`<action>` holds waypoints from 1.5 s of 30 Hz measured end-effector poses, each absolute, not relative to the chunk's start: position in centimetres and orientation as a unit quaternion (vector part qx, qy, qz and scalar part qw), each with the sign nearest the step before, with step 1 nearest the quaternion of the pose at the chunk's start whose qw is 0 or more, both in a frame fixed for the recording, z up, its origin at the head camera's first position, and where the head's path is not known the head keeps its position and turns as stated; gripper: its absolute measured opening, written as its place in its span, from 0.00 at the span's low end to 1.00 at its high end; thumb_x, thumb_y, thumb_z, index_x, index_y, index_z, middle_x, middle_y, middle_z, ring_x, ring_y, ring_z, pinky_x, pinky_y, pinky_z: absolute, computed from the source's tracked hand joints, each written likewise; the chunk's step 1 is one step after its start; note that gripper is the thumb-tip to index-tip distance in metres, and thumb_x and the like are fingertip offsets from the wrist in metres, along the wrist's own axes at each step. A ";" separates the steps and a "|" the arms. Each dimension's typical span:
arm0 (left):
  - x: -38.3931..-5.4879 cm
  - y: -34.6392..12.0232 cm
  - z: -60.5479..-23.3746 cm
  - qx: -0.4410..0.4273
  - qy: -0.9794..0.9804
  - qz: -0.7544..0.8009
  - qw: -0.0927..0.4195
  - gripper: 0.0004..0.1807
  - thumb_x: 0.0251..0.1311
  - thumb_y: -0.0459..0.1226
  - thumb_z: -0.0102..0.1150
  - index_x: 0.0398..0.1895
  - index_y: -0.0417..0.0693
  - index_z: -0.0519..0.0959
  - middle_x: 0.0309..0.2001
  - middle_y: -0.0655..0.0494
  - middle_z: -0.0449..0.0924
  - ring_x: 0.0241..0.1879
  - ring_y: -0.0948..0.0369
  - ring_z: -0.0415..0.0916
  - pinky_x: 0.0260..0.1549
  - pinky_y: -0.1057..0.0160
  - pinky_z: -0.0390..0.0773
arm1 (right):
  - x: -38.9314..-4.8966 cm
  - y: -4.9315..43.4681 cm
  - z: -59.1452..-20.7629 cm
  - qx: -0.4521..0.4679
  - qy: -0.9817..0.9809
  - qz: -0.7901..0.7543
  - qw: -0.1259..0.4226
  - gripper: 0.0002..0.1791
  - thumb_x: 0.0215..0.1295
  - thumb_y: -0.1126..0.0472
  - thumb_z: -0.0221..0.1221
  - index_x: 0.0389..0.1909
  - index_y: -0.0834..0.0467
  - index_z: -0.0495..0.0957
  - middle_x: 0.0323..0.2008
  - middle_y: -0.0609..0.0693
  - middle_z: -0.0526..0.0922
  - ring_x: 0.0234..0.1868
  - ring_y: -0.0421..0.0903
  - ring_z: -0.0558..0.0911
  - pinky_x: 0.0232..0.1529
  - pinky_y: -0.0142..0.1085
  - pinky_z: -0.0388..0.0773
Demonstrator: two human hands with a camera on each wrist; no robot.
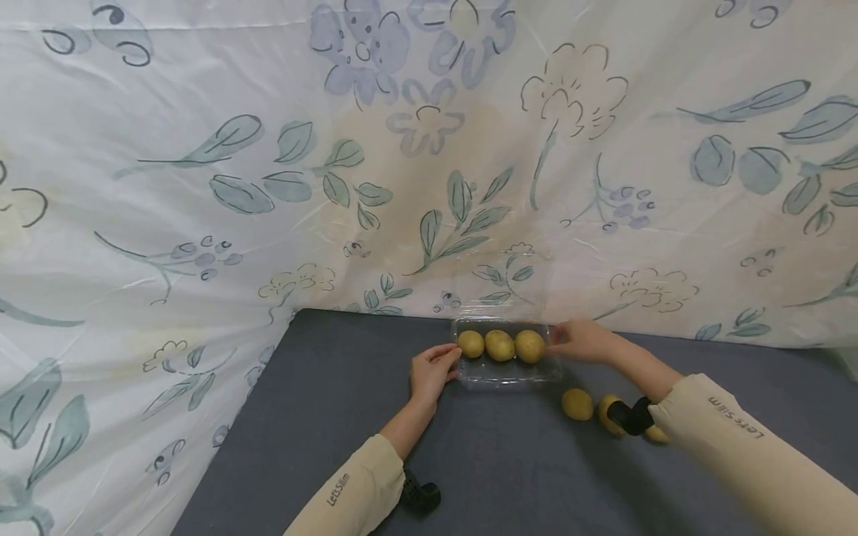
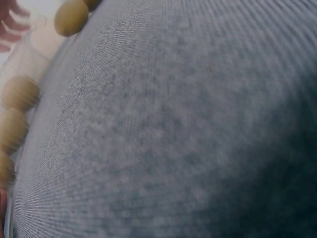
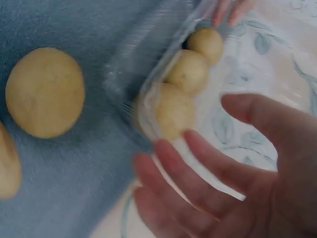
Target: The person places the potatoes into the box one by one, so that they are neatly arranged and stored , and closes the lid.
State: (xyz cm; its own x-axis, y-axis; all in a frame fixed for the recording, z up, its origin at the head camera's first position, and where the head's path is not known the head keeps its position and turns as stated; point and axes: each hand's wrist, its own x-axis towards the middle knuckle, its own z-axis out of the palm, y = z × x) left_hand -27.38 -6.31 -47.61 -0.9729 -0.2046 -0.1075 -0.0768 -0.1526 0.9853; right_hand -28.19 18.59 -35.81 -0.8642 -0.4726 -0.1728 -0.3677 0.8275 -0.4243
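A clear plastic container (image 1: 509, 376) lies on the dark table with its transparent lid standing up behind. Three yellow potatoes, among them a middle potato (image 1: 499, 345), sit inside it in a row. At the left end, my left hand (image 1: 429, 376) pinches the container's edge between fingers and thumb. My right hand (image 1: 586, 341) is at the opposite end; in the right wrist view its fingers (image 3: 208, 153) are spread and slightly bent beside the nearest potato (image 3: 174, 111), with nothing gripped. Whether those fingertips touch the container wall is unclear.
Three more potatoes, including a loose potato (image 1: 577, 404), lie on the dark tabletop (image 1: 496, 461) below my right forearm, partly hidden by the black wrist camera (image 1: 630, 417). A flower-printed cloth (image 1: 402, 186) hangs behind the table and along its left side.
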 end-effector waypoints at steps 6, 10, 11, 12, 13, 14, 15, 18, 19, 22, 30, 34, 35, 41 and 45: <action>-26.6 -6.5 -46.2 0.104 -0.653 -0.749 0.037 0.14 0.54 0.31 0.62 0.42 0.31 0.80 0.33 0.47 0.83 0.33 0.59 0.78 0.28 0.66 0.82 | -26.8 19.2 -34.3 -0.203 0.928 -0.189 0.249 0.18 0.64 0.49 0.54 0.34 0.63 0.77 0.23 0.50 0.78 0.24 0.45 0.77 0.22 0.36 0.77; -25.6 -6.5 -44.9 0.103 -0.654 -0.748 0.041 0.14 0.55 0.30 0.61 0.42 0.29 0.79 0.33 0.46 0.83 0.36 0.53 0.79 0.29 0.65 0.82 | -26.3 19.7 -34.2 -0.199 0.924 -0.194 0.263 0.18 0.64 0.50 0.54 0.35 0.62 0.76 0.25 0.50 0.78 0.25 0.43 0.76 0.22 0.35 0.75; -25.5 -6.5 -44.8 0.103 -0.654 -0.748 0.043 0.14 0.55 0.30 0.61 0.42 0.29 0.79 0.33 0.47 0.83 0.36 0.53 0.79 0.29 0.66 0.82 | -26.2 19.8 -34.2 -0.199 0.924 -0.193 0.263 0.17 0.64 0.50 0.54 0.36 0.62 0.75 0.25 0.50 0.77 0.24 0.43 0.75 0.22 0.34 0.74; -25.4 -6.5 -44.6 0.103 -0.654 -0.748 0.045 0.13 0.55 0.30 0.61 0.42 0.29 0.79 0.33 0.47 0.83 0.37 0.52 0.79 0.29 0.66 0.82 | -26.1 20.0 -34.2 -0.197 0.925 -0.193 0.263 0.17 0.64 0.50 0.54 0.36 0.62 0.75 0.25 0.50 0.76 0.24 0.42 0.74 0.22 0.35 0.74; -25.3 -6.5 -44.5 0.103 -0.655 -0.748 0.046 0.13 0.55 0.30 0.61 0.42 0.29 0.79 0.33 0.47 0.83 0.37 0.51 0.79 0.29 0.66 0.82 | -26.0 20.1 -34.3 -0.196 0.925 -0.192 0.261 0.16 0.63 0.51 0.54 0.37 0.62 0.75 0.25 0.49 0.76 0.24 0.42 0.73 0.22 0.34 0.74; -25.2 -6.5 -44.5 0.103 -0.655 -0.747 0.046 0.13 0.55 0.31 0.61 0.42 0.29 0.79 0.33 0.48 0.83 0.37 0.51 0.79 0.29 0.66 0.82 | -25.9 20.2 -34.4 -0.193 0.926 -0.193 0.261 0.16 0.63 0.51 0.55 0.37 0.62 0.75 0.24 0.50 0.76 0.23 0.42 0.73 0.22 0.34 0.73; -25.2 -6.5 -44.5 0.104 -0.655 -0.747 0.047 0.13 0.55 0.30 0.61 0.41 0.29 0.79 0.32 0.48 0.83 0.37 0.51 0.79 0.29 0.66 0.82 | -25.8 20.3 -34.5 -0.191 0.927 -0.193 0.259 0.16 0.62 0.52 0.55 0.37 0.62 0.74 0.25 0.51 0.76 0.23 0.42 0.72 0.21 0.34 0.72; -25.2 -6.5 -44.4 0.104 -0.656 -0.746 0.046 0.13 0.55 0.31 0.61 0.41 0.30 0.79 0.33 0.47 0.83 0.37 0.51 0.79 0.29 0.66 0.82 | -25.6 20.3 -34.9 -0.184 0.929 -0.195 0.255 0.16 0.61 0.52 0.56 0.38 0.62 0.74 0.30 0.53 0.78 0.25 0.44 0.73 0.22 0.34 0.72; -25.2 -6.5 -44.4 0.105 -0.656 -0.746 0.046 0.13 0.55 0.31 0.61 0.41 0.30 0.79 0.33 0.47 0.83 0.36 0.52 0.79 0.29 0.66 0.82 | -25.5 20.3 -35.1 -0.181 0.929 -0.197 0.255 0.16 0.61 0.52 0.57 0.38 0.63 0.74 0.32 0.54 0.78 0.26 0.45 0.74 0.22 0.34 0.73; -25.3 -6.5 -44.5 0.103 -0.657 -0.745 0.046 0.13 0.55 0.31 0.61 0.42 0.30 0.79 0.34 0.46 0.83 0.35 0.54 0.79 0.30 0.64 0.82 | -25.3 20.1 -35.5 -0.189 0.931 -0.193 0.244 0.16 0.60 0.53 0.58 0.38 0.64 0.75 0.36 0.57 0.79 0.30 0.49 0.77 0.26 0.38 0.76; -25.4 -6.3 -44.7 0.103 -0.660 -0.743 0.045 0.13 0.55 0.31 0.61 0.42 0.30 0.79 0.35 0.46 0.83 0.39 0.50 0.78 0.35 0.57 0.82 | -24.8 19.8 -36.7 -0.198 0.941 -0.164 0.221 0.19 0.57 0.54 0.60 0.40 0.66 0.74 0.33 0.57 0.77 0.32 0.48 0.76 0.30 0.39 0.75; -26.4 -6.4 -46.1 0.103 -0.657 -0.746 0.039 0.13 0.54 0.32 0.62 0.41 0.32 0.80 0.35 0.47 0.83 0.37 0.52 0.79 0.35 0.56 0.82 | -24.4 19.8 -37.4 -0.190 0.945 -0.161 0.211 0.20 0.55 0.56 0.61 0.42 0.68 0.73 0.35 0.60 0.77 0.32 0.49 0.75 0.31 0.41 0.75; -26.6 -6.4 -46.4 0.102 -0.657 -0.746 0.039 0.13 0.54 0.32 0.62 0.41 0.32 0.80 0.34 0.48 0.83 0.36 0.54 0.79 0.34 0.57 0.82 | -24.3 19.8 -37.6 -0.189 0.946 -0.162 0.206 0.20 0.55 0.57 0.61 0.42 0.68 0.72 0.36 0.62 0.77 0.33 0.50 0.75 0.32 0.42 0.75; -27.2 -6.4 -47.6 0.103 -0.648 -0.753 0.047 0.13 0.52 0.34 0.65 0.40 0.35 0.81 0.33 0.51 0.83 0.31 0.63 0.78 0.28 0.65 0.82 | -23.3 19.6 -39.8 -0.183 0.953 -0.169 0.171 0.20 0.48 0.63 0.62 0.42 0.68 0.74 0.30 0.56 0.78 0.27 0.45 0.74 0.26 0.38 0.74; -27.1 -6.4 -47.7 0.101 -0.649 -0.752 0.052 0.13 0.52 0.34 0.65 0.39 0.35 0.82 0.33 0.52 0.83 0.30 0.64 0.78 0.26 0.69 0.81 | -22.9 19.6 -40.6 -0.193 0.958 -0.157 0.140 0.20 0.45 0.62 0.66 0.40 0.67 0.75 0.28 0.53 0.78 0.25 0.44 0.73 0.25 0.37 0.73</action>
